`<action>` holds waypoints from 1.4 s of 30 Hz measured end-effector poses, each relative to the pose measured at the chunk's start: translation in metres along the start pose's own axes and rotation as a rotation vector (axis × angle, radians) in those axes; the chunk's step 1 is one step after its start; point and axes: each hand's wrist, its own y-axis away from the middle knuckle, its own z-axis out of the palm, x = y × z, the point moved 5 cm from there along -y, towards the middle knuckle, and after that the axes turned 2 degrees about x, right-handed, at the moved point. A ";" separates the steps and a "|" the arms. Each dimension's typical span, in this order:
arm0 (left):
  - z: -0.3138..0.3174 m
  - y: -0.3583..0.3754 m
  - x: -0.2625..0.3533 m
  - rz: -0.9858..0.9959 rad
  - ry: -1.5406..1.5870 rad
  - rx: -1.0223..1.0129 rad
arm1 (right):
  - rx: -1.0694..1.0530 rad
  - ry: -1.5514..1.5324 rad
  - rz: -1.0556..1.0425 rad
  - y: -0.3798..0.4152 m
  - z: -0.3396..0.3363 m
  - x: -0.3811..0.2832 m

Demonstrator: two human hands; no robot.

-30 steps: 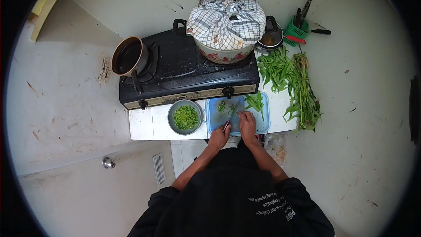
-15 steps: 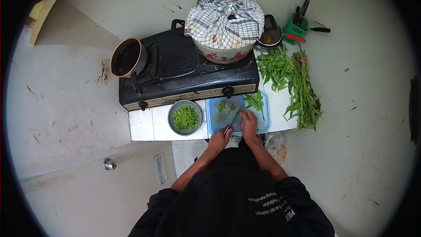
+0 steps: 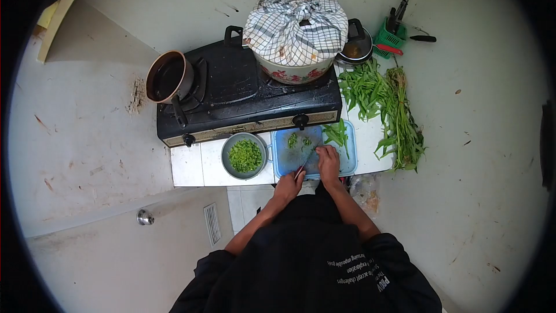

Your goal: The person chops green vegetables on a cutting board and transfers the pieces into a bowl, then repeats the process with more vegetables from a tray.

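Note:
My left hand (image 3: 286, 187) is closed around the dark red handle of a knife (image 3: 306, 161), whose blade slants up and right across the blue tray (image 3: 280, 165). Close to the blade's tip, my right hand (image 3: 329, 163) has its fingers pinched together; whatever they hold is hidden. Small heaps of chopped greens (image 3: 292, 140) lie on the tray beyond the blade. Uncut green leaves (image 3: 336, 133) rest at its upper right. Left of the tray stands a grey bowl (image 3: 228, 168) of finely cut greens (image 3: 244, 156).
Behind is a black two-burner stove (image 3: 231, 81) with a saucepan (image 3: 184, 78) and a big cloth-covered pot (image 3: 295, 72). Leafy stalks (image 3: 399, 116) lie on the white-tiled counter (image 3: 370, 162) at right, below a green basket (image 3: 389, 37) of utensils. A plastic bag (image 3: 365, 191) hangs near the counter edge.
Both hands stay nearly in place, with only a very slight shift of the knife. The greens, bowl and tray look the same.

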 end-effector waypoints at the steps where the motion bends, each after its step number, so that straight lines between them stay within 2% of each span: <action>1: 0.000 -0.002 0.001 -0.003 -0.004 0.016 | -0.004 0.000 0.001 0.000 -0.001 -0.001; 11: -0.008 -0.001 0.011 0.060 0.051 0.018 | -0.024 -0.011 0.008 0.000 0.001 0.000; 14: 0.015 -0.005 -0.012 0.053 0.073 0.014 | -0.035 0.022 -0.003 0.001 0.001 0.001; 20: 0.006 -0.011 0.001 0.052 0.049 0.110 | -0.007 0.016 -0.023 0.002 0.000 -0.001; 29: 0.007 -0.002 0.002 0.026 0.071 0.008 | 0.000 0.018 -0.032 0.004 -0.002 -0.002; 35: 0.004 -0.008 0.005 -0.029 -0.037 0.014 | 0.010 0.000 -0.015 0.000 -0.002 -0.001; 42: -0.002 -0.006 0.009 0.054 0.059 0.028 | -0.028 -0.113 0.008 -0.003 -0.004 0.008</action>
